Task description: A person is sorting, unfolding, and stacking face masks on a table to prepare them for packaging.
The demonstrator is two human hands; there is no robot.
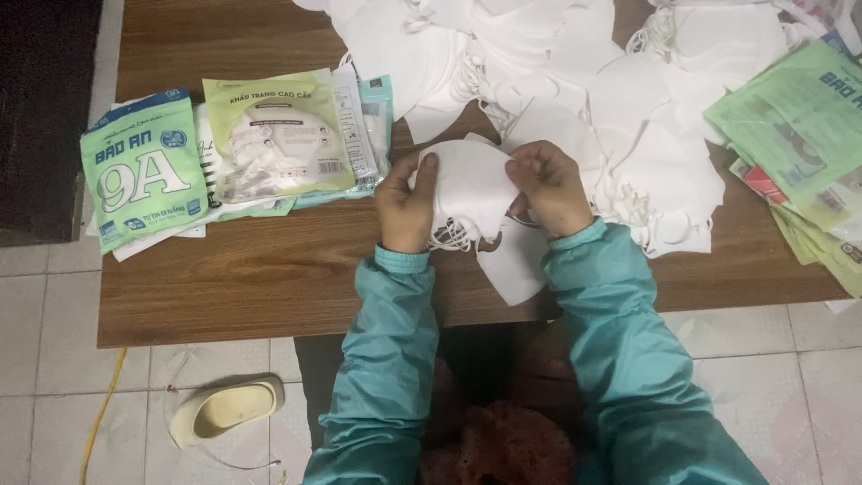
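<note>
Both hands hold a small stack of white face masks (470, 190) just above a brown wooden table (269, 278). My left hand (406, 205) grips the stack's left edge with the thumb on top. My right hand (548, 184) pinches the right edge, fingers curled. Ear loops dangle under the stack. Another white mask (514, 267) lies on the table below the hands. Both sleeves are teal.
A large heap of loose white masks (575, 81) covers the table's far side. Packed mask bags in green and clear plastic (278, 135) lie at the left, with a green one (139, 175) beside them. More green packets (799, 126) are stacked at the right. A pale shoe (224, 409) sits on the tiled floor.
</note>
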